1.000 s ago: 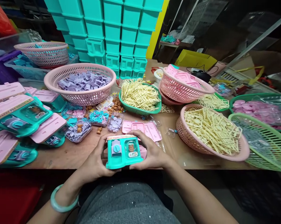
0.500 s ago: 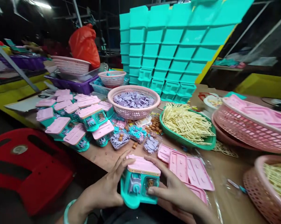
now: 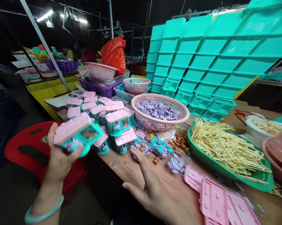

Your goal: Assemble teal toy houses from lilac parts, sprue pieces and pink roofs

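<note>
My left hand (image 3: 58, 156) grips a teal toy house with a pink roof (image 3: 77, 135), held in the air left of the table edge, close to a pile of finished toy houses (image 3: 110, 120). My right hand (image 3: 152, 190) hovers over the wooden table (image 3: 124, 164) with fingers spread and nothing in it. Just beyond its fingertips lie small clear trays of purple parts (image 3: 177, 163) and blue parts (image 3: 160, 146). Loose pink roof pieces (image 3: 213, 200) lie to its right.
A pink basket of purple parts (image 3: 160, 112) and a green basket of cream sprues (image 3: 227, 153) sit behind. Stacked teal bins (image 3: 201, 59) wall the back. A red stool (image 3: 26, 147) stands left of the table. Small brown figures (image 3: 179, 140) are scattered mid-table.
The view swung left. My left hand carried the toy house away to the left toward the pile; my right hand let go of it and now hovers spread over the table.
</note>
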Motion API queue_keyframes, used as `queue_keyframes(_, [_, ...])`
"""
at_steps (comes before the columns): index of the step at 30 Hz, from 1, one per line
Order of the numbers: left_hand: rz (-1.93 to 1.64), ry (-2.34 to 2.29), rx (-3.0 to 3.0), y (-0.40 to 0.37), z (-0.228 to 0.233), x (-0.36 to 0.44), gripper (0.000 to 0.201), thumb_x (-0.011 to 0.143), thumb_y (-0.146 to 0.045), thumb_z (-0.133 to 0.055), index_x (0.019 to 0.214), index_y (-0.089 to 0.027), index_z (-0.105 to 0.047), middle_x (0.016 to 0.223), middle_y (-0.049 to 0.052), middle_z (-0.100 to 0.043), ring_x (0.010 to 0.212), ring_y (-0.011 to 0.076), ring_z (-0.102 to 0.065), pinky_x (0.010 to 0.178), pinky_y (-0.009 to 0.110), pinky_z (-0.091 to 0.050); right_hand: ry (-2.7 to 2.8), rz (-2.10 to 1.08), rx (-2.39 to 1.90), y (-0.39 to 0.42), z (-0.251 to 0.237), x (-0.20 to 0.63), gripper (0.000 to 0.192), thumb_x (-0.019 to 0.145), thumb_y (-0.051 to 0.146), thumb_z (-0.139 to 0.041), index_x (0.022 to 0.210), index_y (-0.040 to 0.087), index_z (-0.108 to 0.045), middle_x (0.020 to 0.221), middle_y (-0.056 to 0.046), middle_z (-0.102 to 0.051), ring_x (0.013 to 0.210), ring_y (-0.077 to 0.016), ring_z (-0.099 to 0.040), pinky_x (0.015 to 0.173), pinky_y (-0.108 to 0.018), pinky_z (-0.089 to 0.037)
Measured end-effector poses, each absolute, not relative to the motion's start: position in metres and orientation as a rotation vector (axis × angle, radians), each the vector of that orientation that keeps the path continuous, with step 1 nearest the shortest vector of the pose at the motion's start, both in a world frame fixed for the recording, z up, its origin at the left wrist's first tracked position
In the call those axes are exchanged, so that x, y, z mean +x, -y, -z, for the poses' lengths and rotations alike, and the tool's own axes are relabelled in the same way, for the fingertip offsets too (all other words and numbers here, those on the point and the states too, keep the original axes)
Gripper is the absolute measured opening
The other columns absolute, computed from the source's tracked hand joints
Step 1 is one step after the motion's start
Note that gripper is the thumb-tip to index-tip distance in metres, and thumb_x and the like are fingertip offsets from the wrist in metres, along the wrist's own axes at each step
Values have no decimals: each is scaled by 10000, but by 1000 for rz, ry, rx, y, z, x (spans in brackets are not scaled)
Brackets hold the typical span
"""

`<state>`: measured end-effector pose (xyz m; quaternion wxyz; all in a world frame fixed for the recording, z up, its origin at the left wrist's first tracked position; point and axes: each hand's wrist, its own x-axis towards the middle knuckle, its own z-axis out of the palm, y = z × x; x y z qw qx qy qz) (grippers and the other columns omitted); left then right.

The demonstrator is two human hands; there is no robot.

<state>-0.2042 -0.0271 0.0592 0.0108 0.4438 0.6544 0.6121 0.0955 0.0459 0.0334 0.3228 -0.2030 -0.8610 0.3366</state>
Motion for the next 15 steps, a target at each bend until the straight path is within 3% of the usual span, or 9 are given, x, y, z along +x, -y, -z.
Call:
queue_keyframes(3, [-1942, -2140, 1458, -19, -55, -227, 1085, 817, -449, -798, 1620, -207, -109, 1698, 159, -205, 1566, 330, -230, 1283, 453, -210, 2328, -875, -518, -42, -22, 91, 878, 960, 273, -648, 1625, 331, -78, 1634, -135, -378, 1508, -306, -394, 1189, -540, -443])
queue_keyframes(5, [-1899, -2242, 1439, -48, -48, -232, 1085, 793, -449, -820, 1603, -157, -161, 1676, 191, -251, 1549, 338, -271, 1275, 446, -225, 2371, -862, -502, -39, -18, 91, 879, 954, 266, -651, 1624, 326, -84, 1633, -134, -384, 1504, -301, -402, 1186, -529, -449])
queue_keyframes(8, [-1736, -2427, 1399, -77, -38, -231, 1199, 665, -477, -903, 1593, -154, -215, 1657, 215, -295, 1537, 380, -294, 1260, 485, -260, 2384, -849, -509, -37, -17, 94, 861, 951, 255, -655, 1621, 315, -117, 1599, -130, -438, 1482, -284, -436, 1179, -494, -467])
queue_keyframes(10, [-1643, -2481, 1421, -85, -35, -230, 1230, 673, -536, -886, 1601, -119, -194, 1671, 223, -269, 1551, 396, -251, 1268, 489, -240, 2365, -862, -522, -37, -19, 97, 793, 955, 253, -648, 1605, 297, -195, 1549, -127, -499, 1456, -268, -470, 1176, -470, -473])
queue_keyframes(12, [-1635, -2500, 1433, -86, -39, -229, 1280, 687, -597, -863, 1599, -56, -147, 1686, 251, -216, 1559, 409, -207, 1277, 505, -209, 2348, -879, -518, -38, -20, 99, 702, 965, 277, -634, 1575, 254, -287, 1511, -140, -532, 1434, -257, -491, 1170, -449, -477])
queue_keyframes(14, [-1668, -2489, 1394, -78, -48, -228, 1433, 593, -629, -908, 1589, -25, -75, 1689, 310, -130, 1562, 442, -157, 1264, 591, -187, 2358, -864, -500, -39, -21, 101, 623, 981, 318, -611, 1539, 205, -358, 1493, -158, -542, 1435, -251, -482, 1172, -437, -469])
queue_keyframes(15, [-1642, -2432, 1401, -71, -54, -227, 1388, 635, -662, -871, 1597, -88, -50, 1713, 273, -53, 1573, 443, -50, 1242, 648, -157, 2380, -844, -494, -39, -21, 102, 600, 990, 333, -598, 1527, 183, -377, 1492, -165, -542, 1440, -249, -472, 1174, -430, -464])
